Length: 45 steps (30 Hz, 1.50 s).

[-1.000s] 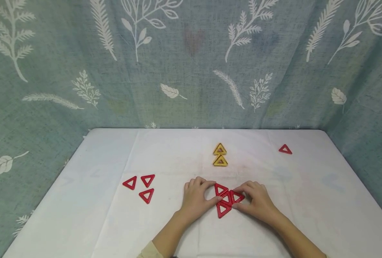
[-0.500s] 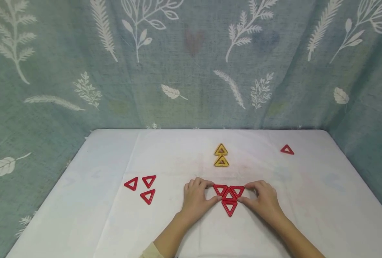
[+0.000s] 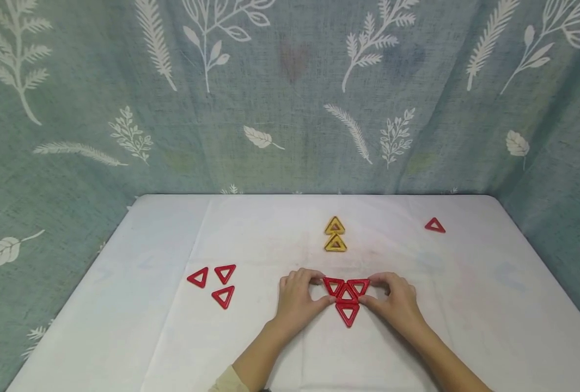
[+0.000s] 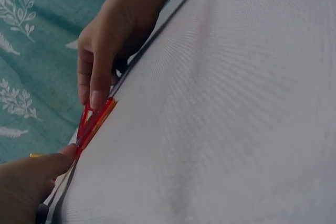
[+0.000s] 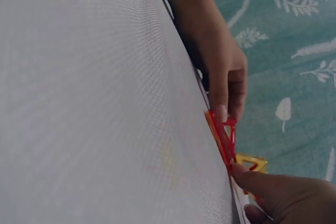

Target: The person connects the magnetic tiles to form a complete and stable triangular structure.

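Note:
In the head view, several red triangular tiles with open centres lie joined on the white table. The middle tile [image 3: 347, 301] points away; an upper left tile [image 3: 333, 281], an upper right tile [image 3: 358, 281] and a lower tile [image 3: 347, 306] border its sides. My left hand [image 3: 297, 299] grips the group's left side, thumb by the middle tile, a fingertip at the upper left corner. On the right side my right hand [image 3: 398, 300] holds it likewise. Both wrist views show the red tiles [image 4: 94, 127] edge-on between the two hands' fingertips.
Two yellow triangles, a far one [image 3: 335, 232] and a near one [image 3: 336, 250], stand point to base behind the group. Three loose red triangles [image 3: 224, 267] lie to the left. Another red triangle [image 3: 435, 230] sits far right. A patterned curtain [image 3: 290, 109] hangs behind the table.
The red group has turned counter-clockwise: its right tile moved up to the upper right, its lower tile swung right. My right hand shifted with it; my left hand stayed nearly in place.

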### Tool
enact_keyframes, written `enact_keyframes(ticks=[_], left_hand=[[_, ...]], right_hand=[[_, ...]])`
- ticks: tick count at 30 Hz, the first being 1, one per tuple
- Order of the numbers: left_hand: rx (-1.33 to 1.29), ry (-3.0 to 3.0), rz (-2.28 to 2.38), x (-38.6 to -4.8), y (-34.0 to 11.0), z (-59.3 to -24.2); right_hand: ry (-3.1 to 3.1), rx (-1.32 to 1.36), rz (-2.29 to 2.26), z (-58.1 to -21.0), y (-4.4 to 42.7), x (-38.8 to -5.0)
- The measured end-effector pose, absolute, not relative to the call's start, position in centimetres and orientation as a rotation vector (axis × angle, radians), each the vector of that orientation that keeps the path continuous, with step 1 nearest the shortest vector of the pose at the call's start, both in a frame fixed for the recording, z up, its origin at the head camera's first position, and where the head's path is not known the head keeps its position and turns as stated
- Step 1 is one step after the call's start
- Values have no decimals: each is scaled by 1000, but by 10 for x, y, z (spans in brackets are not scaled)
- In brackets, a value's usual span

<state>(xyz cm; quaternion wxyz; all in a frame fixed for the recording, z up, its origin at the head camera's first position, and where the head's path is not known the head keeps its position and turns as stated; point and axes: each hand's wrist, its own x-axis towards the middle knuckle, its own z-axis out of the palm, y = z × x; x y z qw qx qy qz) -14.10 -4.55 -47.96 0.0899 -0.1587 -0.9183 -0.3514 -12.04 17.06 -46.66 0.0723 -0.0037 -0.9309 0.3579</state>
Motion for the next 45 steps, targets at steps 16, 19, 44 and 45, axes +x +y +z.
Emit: enact_keyframes(ticks=[16, 19, 44, 45], left_hand=[[-583, -2542, -1484, -138, -46, -477], [-619, -2534, -1414, -137, -45, -477], [-826, -2528, -1064, -137, -42, -476], [-825, -2536, -1051, -137, -42, -476]], right_hand=[[-2642, 177, 1296, -472, 164, -114], [-2608, 291, 1245, -474, 166, -114], [-2463, 671, 1294, -478, 177, -119], [-2470, 690, 1305, -478, 177, -120]])
